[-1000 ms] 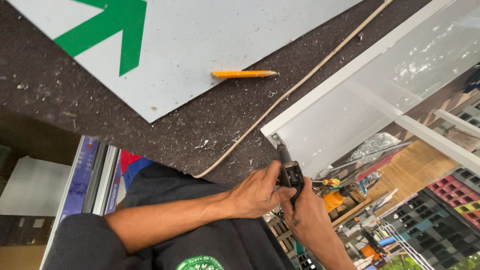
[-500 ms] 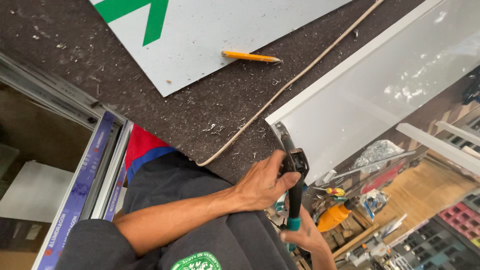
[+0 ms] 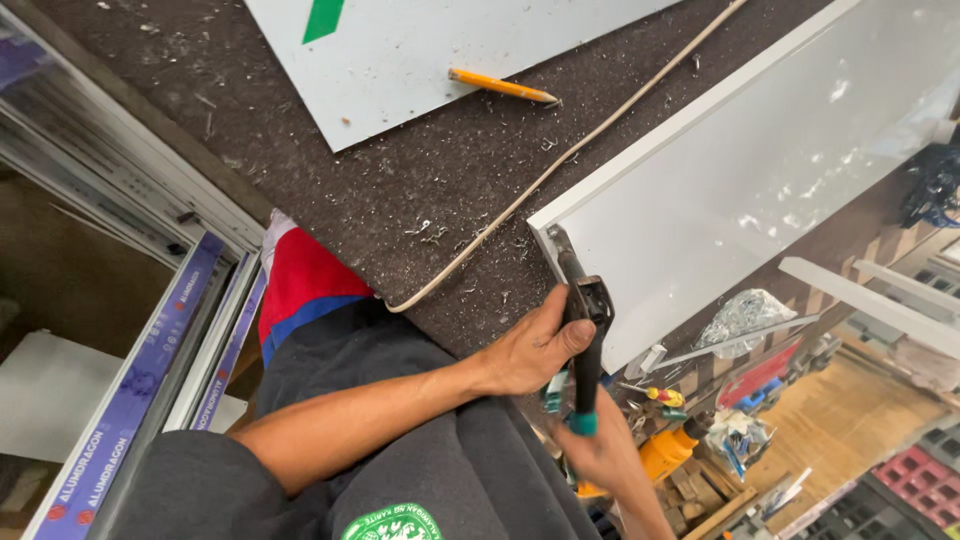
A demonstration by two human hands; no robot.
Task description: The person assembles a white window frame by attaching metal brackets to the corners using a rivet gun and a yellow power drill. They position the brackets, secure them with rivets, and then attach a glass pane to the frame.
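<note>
My left hand (image 3: 528,350) reaches in from the lower left and wraps the pivot of a pair of dark snips (image 3: 583,300) with teal-tipped handles. My right hand (image 3: 603,455) grips the handle ends below the table edge. The jaws sit on the near corner of a white folded metal panel (image 3: 760,170) that lies on the dark, chip-strewn table (image 3: 330,200). Whether the jaws are closed on the sheet I cannot tell.
A flat white sheet with a green mark (image 3: 420,50) lies at the far side with an orange pencil (image 3: 500,87) on its edge. A thin beige cord (image 3: 560,160) runs across the table. Aluminium frame profiles (image 3: 150,330) stand left; tools and bins (image 3: 700,430) sit lower right.
The view has swung so the table slides up and right. Both hands stay on the snips at the panel corner, and my right hand now shows lower on the handles.
</note>
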